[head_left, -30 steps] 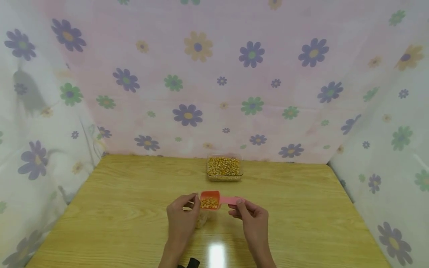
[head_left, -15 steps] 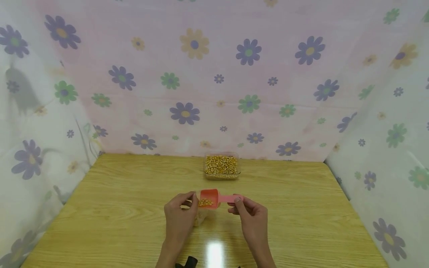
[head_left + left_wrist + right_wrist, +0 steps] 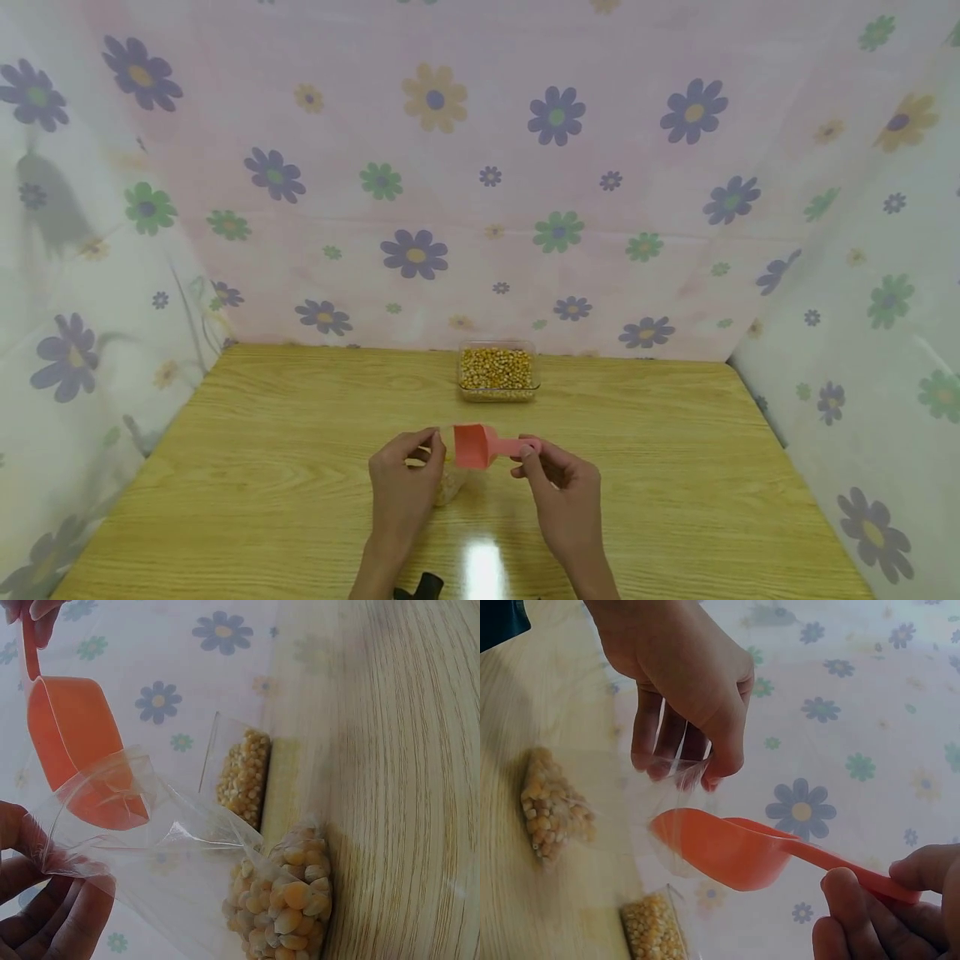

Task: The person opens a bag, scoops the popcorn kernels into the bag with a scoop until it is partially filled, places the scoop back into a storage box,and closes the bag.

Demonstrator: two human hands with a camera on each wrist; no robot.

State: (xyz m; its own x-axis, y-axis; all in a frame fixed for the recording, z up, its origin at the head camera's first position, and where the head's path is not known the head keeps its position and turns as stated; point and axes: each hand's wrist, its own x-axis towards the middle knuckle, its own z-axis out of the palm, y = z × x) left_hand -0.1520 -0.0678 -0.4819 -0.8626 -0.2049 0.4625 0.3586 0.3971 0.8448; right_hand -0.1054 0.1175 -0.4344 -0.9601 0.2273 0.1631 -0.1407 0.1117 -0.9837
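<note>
"Where is the corn [image 3: 289, 919]?"

"At near center: kernels fill the bottom of a clear plastic bag [image 3: 187, 862] on the wooden table [image 3: 660, 450]. More corn fills a glass box [image 3: 498, 397] at the far edge, before a flowered cloth [image 3: 487, 150]."

"And the hands?"

"The left hand [image 3: 405, 479] pinches the bag's mouth, partly hiding the bag from above. To its right, the right hand [image 3: 566, 492] pinches a pink scoop [image 3: 472, 447] by its handle, the scoop's tip inside the bag's mouth."

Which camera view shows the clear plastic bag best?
The left wrist view: the bag fills much of the frame, its kernels distinct. The right wrist view shows it smaller and fainter; the head view shows only a part beside the left grip.
</note>
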